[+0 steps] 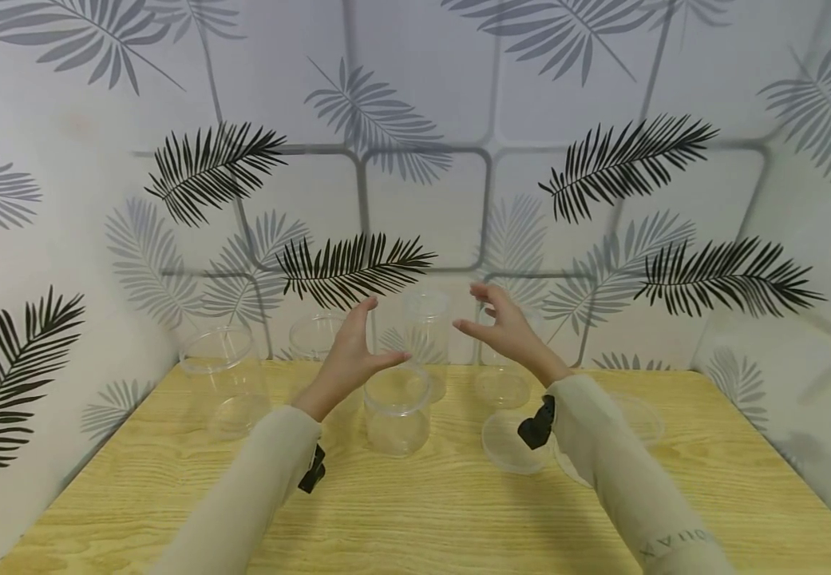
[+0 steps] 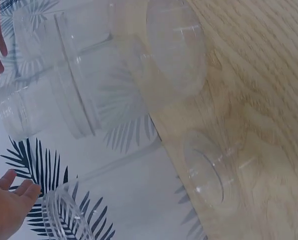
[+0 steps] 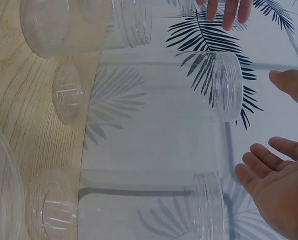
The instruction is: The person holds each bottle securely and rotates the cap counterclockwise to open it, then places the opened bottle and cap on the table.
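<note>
A pale-yellow wood-grain bench fills the lower frame, a cream fabric right sleeve crossing its right half. Near the frame's centre a tall, clear plastic cylindrical jar stands upright — long axis vertical — between the bare left hand and the bare right hand. Both hands are apart, fingers spread, gripping nothing; which is nearer the jar I can't tell. Grey printed lettering, lower right, appears upside down — too unclear to read surely.
</note>
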### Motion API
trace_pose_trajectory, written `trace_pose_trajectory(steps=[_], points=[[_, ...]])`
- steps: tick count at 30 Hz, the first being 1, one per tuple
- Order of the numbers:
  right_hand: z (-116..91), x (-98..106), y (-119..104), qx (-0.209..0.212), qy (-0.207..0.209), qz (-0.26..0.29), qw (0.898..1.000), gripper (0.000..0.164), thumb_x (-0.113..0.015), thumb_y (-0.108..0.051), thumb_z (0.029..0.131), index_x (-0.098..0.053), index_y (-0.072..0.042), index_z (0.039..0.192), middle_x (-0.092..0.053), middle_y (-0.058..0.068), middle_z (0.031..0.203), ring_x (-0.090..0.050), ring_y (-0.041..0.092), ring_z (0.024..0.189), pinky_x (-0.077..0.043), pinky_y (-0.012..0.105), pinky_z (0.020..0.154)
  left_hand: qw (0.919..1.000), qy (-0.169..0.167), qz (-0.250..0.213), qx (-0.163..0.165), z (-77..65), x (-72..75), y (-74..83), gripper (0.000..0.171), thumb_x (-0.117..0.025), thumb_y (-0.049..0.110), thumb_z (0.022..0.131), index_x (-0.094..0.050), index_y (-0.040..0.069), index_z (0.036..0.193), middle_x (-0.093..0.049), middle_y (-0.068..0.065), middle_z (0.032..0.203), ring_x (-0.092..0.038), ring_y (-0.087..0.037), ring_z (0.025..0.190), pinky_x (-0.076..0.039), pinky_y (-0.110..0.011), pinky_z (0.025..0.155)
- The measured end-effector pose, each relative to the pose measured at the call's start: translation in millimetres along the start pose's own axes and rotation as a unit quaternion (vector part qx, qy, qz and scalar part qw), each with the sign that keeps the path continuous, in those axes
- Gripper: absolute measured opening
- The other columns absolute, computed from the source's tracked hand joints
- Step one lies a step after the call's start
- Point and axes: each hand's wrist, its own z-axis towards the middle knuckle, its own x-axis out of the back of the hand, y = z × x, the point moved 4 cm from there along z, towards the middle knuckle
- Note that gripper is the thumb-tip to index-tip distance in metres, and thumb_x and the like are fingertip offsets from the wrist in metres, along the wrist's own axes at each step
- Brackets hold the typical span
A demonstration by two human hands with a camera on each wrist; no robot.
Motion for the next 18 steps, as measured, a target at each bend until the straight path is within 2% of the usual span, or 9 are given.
trace_pose_trajectory(steps=[7, 18], points=[[11, -11, 5, -0.031, 0.004, 0.024, 0.999, 0.069, -0.064, -0.024, 0.086, -0.028, 0.003, 0.138, -0.035, 0.024, 0.139, -0.033, 0.035, 0.129, -0.030, 0.046, 0.108, 0.9987, -0.009, -0.018, 0.047, 4.3, -17.2, -5.9, 0.094, -0.076, 0.034, 0.074, -0.020, 0.005, 0.144, -0.030, -0.014, 0.146, -0.028, -0.031, 0.135, -0.027, -0.049, 0.109], [21, -27, 12, -0.071, -0.013, 0.035, 0.997, 0.071, -0.062, -0.026, 0.087, -0.024, 0.001, 0.141, -0.032, 0.021, 0.143, -0.032, 0.032, 0.132, -0.030, 0.042, 0.109, 0.9962, -0.012, -0.027, 0.082, 12.1, -31.7, -17.2, 0.085, -0.072, 0.034, 0.078, -0.024, 0.004, 0.142, -0.035, -0.016, 0.142, -0.032, -0.033, 0.132, -0.030, -0.048, 0.107]])
